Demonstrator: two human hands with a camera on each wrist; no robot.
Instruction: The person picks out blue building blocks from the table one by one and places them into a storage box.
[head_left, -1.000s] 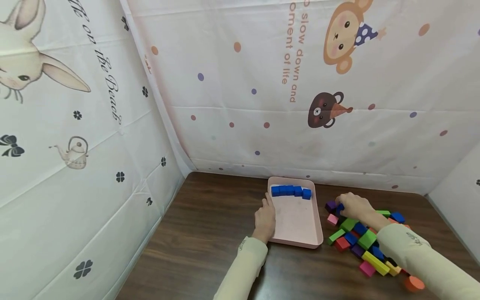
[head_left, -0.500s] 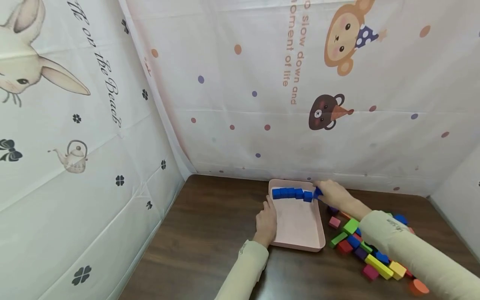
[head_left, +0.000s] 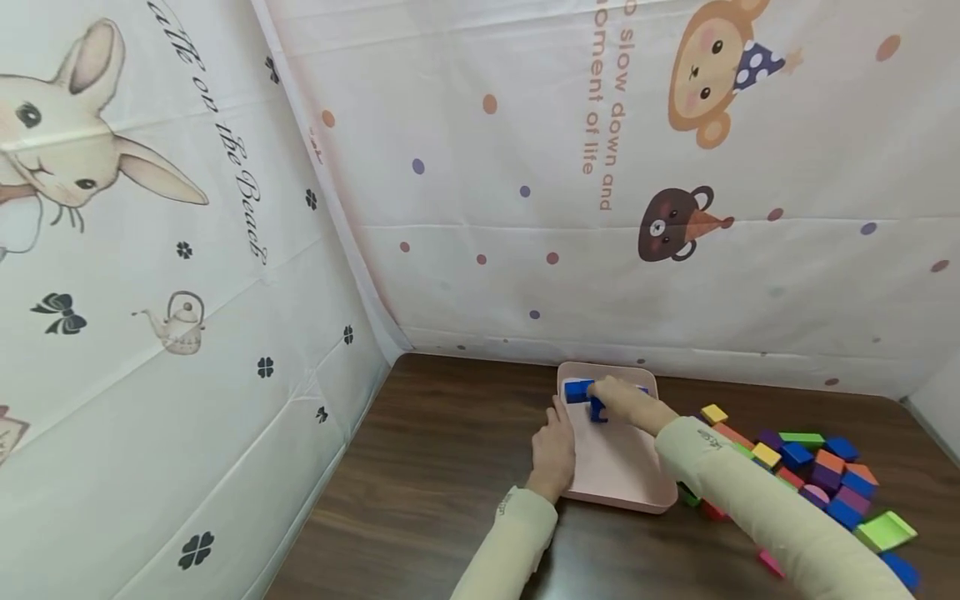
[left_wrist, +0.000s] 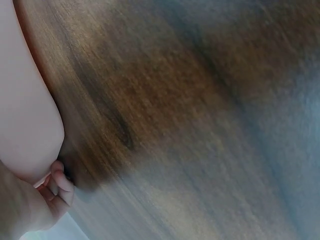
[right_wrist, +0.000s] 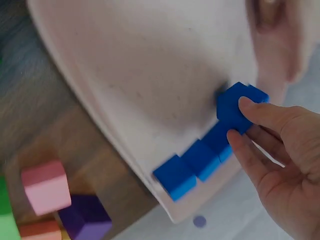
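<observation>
My left hand (head_left: 553, 450) holds the left side of a shallow pink tray (head_left: 617, 475); in the left wrist view its fingers (left_wrist: 61, 182) curl against the tray's outer wall. Over the tray's far part, my right hand (head_left: 628, 402) pinches a blue block (right_wrist: 232, 102) between thumb and fingertips. That block is above or just in front of a row of blue blocks (right_wrist: 175, 177) along the tray's far end. The right hand partly hides the row in the head view; one blue block (head_left: 576, 391) shows at its left end.
A heap of coloured blocks (head_left: 827, 475) lies on the dark wooden table (head_left: 420, 433) to the right of the tray, partly behind the right sleeve (head_left: 750, 492). A pink block (right_wrist: 46, 189) and a purple block (right_wrist: 85, 217) lie outside the tray. Printed cloth (head_left: 465, 283) stands behind the table.
My right hand has picked a blue block from the heap and carried it left over the tray's rim to the row. The left hand stays on the tray's side. The head view has shifted slightly.
</observation>
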